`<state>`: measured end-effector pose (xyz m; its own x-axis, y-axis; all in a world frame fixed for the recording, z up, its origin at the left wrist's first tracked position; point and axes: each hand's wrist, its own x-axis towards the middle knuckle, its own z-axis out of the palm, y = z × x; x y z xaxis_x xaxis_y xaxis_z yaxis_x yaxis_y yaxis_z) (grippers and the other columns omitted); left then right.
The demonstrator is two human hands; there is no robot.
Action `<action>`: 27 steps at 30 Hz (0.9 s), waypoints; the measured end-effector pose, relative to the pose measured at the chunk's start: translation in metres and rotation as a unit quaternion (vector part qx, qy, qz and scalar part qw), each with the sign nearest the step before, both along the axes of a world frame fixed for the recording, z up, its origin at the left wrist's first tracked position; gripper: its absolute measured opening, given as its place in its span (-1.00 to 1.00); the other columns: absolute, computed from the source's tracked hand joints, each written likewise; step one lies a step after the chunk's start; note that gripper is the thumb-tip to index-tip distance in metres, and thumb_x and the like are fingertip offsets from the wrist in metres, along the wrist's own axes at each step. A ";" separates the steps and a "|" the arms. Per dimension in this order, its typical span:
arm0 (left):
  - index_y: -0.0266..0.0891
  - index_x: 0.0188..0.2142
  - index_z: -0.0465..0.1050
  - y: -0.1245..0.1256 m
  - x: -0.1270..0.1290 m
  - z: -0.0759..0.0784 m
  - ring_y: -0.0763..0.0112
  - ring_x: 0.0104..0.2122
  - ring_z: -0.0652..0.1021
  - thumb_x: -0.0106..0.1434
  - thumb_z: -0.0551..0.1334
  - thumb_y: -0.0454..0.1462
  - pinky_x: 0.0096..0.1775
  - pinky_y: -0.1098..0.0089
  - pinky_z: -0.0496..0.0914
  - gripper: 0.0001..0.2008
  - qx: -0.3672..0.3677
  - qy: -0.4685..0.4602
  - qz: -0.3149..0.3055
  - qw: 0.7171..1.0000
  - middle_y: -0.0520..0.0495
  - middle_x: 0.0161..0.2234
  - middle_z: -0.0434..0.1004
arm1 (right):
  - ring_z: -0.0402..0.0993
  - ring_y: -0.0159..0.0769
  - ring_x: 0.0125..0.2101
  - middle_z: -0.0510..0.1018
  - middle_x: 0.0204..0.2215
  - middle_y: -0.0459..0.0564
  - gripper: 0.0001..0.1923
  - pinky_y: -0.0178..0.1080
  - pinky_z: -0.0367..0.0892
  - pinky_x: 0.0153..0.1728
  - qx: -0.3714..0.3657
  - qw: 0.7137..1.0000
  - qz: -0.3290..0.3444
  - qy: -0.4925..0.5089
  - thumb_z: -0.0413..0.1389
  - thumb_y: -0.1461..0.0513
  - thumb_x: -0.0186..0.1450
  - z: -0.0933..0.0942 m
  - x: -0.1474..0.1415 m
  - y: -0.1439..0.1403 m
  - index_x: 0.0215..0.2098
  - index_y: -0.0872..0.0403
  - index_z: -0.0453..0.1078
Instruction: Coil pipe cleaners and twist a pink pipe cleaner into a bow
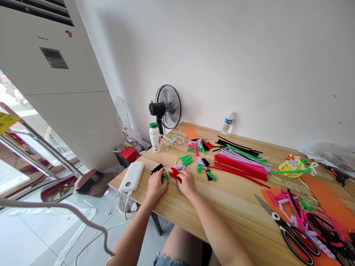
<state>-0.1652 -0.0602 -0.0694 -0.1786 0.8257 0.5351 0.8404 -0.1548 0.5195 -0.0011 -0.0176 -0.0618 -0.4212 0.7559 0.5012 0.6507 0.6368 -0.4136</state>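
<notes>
My left hand (156,184) rests near the table's front left edge, its fingers curled over a green pipe cleaner coil (165,176). A black pipe cleaner coil (156,168) lies just beyond those fingertips. My right hand (187,183) pinches a red pipe cleaner coil (173,173), close beside the left one. Behind it sits a lilac coil (179,167), partly covered by the red. Farther back is a wide green coil piece (185,159). Small black-and-green coils (211,175) lie right of my right hand.
Straight red pipe cleaners (241,166) lie bundled mid-table beside lilac, green and black ones. Scissors (291,231) lie at the right with a pink tangle. A power bank (132,176), white bottle (155,138), water bottle (227,123) and yellow flower piece (293,167) surround the work area.
</notes>
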 end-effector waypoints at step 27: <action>-0.31 0.01 0.27 -0.001 -0.003 -0.005 0.25 -0.19 0.46 0.05 0.05 -0.37 -0.17 0.25 0.41 -0.53 0.048 -0.130 0.061 0.989 -0.22 -0.11 0.32 | 0.36 -0.21 -0.20 0.48 -0.28 0.07 -0.76 -0.14 0.31 -0.15 0.077 0.984 0.011 0.162 -0.03 0.41 0.24 0.011 0.004 -0.001 -0.27 0.06 0.43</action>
<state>-0.1678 -0.0613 -0.0748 -0.4155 0.7374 0.5326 0.6963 -0.1190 0.7079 0.0025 -0.0189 -0.0508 -0.2367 0.6529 0.7195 0.4854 0.7210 -0.4945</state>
